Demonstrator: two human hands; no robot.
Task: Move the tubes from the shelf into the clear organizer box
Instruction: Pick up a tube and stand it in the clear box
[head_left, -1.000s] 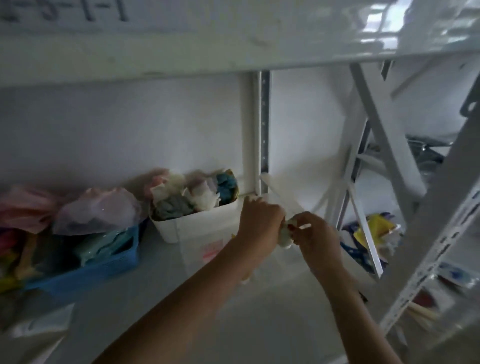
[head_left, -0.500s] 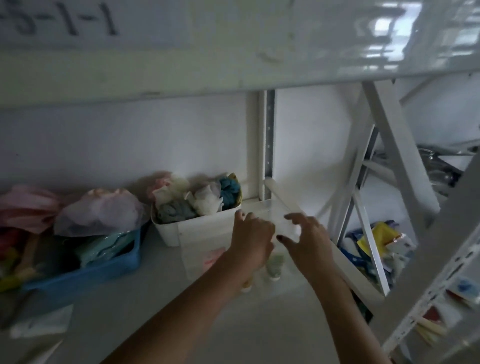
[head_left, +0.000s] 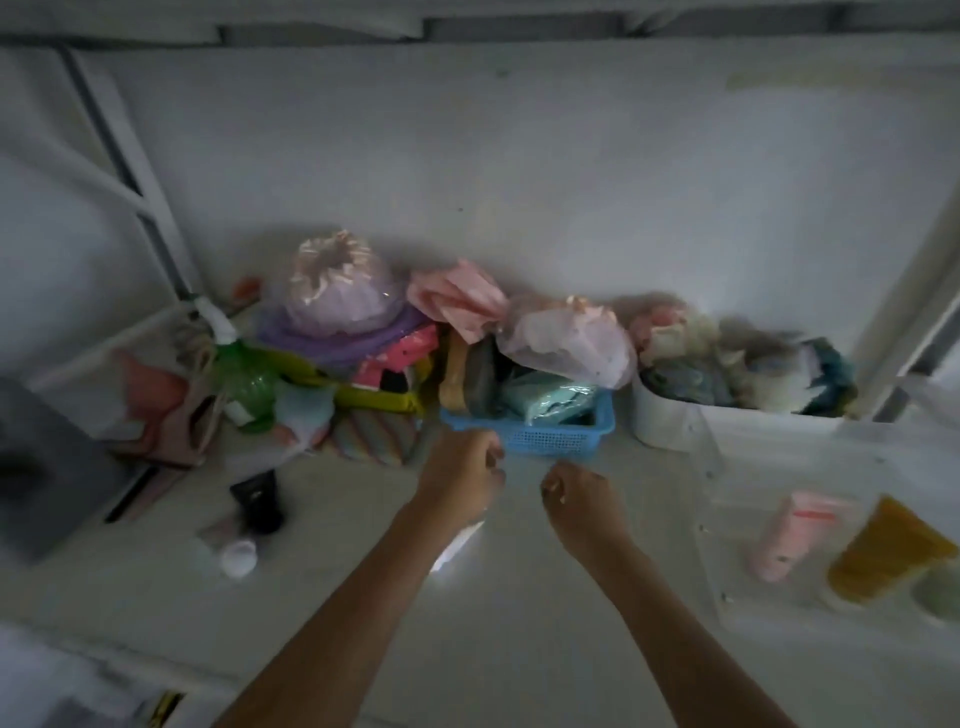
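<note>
Head view — both hands over the shelf, in front of the blue basket.
Left hand curled loosely, fingers closed, a white tube lying under the wrist — grip unclear. Right hand fingers curled, holding nothing visible. Clear organizer box at right holds a pink tube and a yellow tube; black tube lies on the shelf at left.
</note>
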